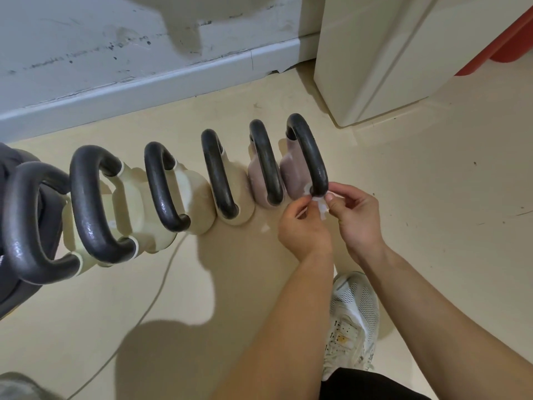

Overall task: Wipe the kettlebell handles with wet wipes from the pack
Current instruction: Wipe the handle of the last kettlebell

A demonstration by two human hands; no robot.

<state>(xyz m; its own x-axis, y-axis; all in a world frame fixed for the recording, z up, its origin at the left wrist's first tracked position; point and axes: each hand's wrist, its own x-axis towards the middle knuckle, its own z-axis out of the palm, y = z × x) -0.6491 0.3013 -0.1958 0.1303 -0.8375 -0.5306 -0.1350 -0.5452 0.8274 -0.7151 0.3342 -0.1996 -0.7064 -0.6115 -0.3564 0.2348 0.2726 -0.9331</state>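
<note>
A cream floor (418, 226) carries a row of kettlebells (199, 194) near its wall edge, a thin cable (150, 307), a white sneaker (350, 321) and a cabinet (375, 59).

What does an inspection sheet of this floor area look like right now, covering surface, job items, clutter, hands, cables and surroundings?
Surface: cream floor, scuffed and speckled.
Job's things: six kettlebells in a row; the rightmost kettlebell handle has a small white wipe at its near end. Wipe pack: nothing seen.
Clutter: nothing seen.
Hands: left hand and right hand both pinch the wipe.
Cables: thin white cable across the floor.
Surroundings: stained wall, white cabinet, white shoe.
</note>
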